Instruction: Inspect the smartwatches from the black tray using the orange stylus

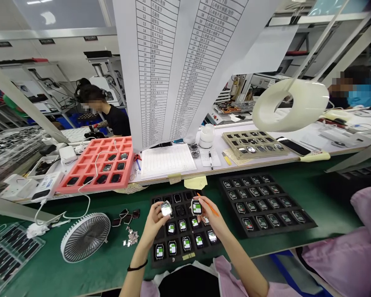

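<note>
My left hand [153,222] is closed round a small watch body [166,208] whose shiny face glares white. My right hand [210,215] pinches another watch body [197,207] with a lit green and white screen, and an orange stick [209,206] lies between its fingers. Both hands hover over a black compartment tray [154,258] on the green mat. Several watch bodies with lit screens lie in its near rows, and its far compartments look mostly empty.
A second black tray [306,225] of watch bodies lies to the right. A small white fan [85,236] and loose small parts [130,238] lie to the left. A red tray [89,161], a beige tray [231,144] and hanging paper lists [173,62] are behind. Other people work at the far benches.
</note>
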### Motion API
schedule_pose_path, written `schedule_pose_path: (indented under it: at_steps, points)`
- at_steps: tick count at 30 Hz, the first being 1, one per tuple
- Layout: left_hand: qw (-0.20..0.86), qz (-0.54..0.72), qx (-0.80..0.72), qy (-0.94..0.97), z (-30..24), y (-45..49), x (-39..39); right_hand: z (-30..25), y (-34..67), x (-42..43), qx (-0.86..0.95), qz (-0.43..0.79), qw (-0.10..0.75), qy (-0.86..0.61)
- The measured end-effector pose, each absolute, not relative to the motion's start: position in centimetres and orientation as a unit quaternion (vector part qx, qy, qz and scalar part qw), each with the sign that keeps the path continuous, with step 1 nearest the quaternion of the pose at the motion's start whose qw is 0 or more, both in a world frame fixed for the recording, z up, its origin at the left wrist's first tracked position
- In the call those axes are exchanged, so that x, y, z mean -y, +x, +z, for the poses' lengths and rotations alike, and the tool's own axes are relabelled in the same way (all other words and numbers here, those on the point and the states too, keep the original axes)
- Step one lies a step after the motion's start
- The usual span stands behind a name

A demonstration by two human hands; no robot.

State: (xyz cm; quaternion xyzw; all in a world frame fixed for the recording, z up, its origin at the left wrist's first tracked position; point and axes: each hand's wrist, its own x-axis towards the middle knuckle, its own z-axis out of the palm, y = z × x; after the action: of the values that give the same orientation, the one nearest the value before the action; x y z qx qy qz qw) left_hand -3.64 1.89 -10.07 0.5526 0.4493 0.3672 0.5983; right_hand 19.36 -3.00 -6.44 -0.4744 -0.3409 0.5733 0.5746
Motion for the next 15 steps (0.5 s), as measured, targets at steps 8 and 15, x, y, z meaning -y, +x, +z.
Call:
schedule_pose_path:
  at_steps: [8, 15]
  points:
    - [0.616, 0.405, -0.406, 0.54, -1.6, 1.2, -0.9, -1.8, 19.1, 3.9, 0.414, 0.567, 0.564, -0.435]
    - [0.596, 0.423, -0.413, 0.544, -0.4, 1.4, -0.2, -1.3, 18.8, 4.1, 0.415, 0.534, 0.566, -0.472]
